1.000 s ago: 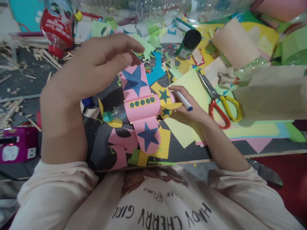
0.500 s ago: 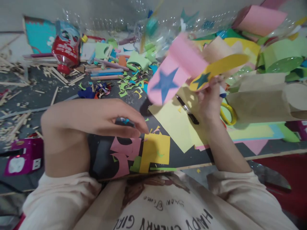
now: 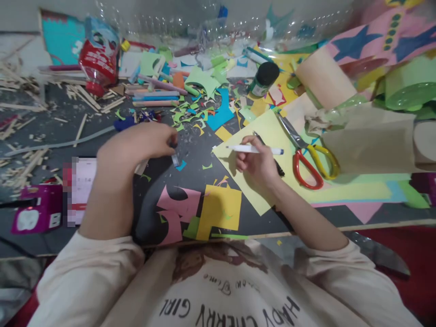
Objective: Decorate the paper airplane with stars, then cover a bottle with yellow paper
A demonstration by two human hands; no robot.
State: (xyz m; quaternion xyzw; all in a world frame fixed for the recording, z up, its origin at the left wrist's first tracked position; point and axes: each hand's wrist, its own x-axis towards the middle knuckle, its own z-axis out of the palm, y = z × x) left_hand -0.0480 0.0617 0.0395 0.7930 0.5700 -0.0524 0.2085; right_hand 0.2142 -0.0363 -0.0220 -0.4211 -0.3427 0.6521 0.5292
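My right hand rests on a pale yellow paper sheet, closed on a white marker with a blue cap that lies level across the fingers. A black pen lies under that hand. My left hand is knuckles-up on the dark table, fingers curled together at their tips. What they pinch is hidden; a small clear scrap lies just below them. A pink paper plane with blue stars sits at the far right on a pile.
Red-and-yellow scissors lie right of my right hand. Pink and yellow cut-outs lie at the near edge. A black-capped green bottle, chalk sticks, paper scraps, brown paper rolls and a red-labelled bottle crowd the back.
The pink plane left my right hand and now sits at the far right. My right hand came back down with the marker. My left hand dropped to the table and curled.
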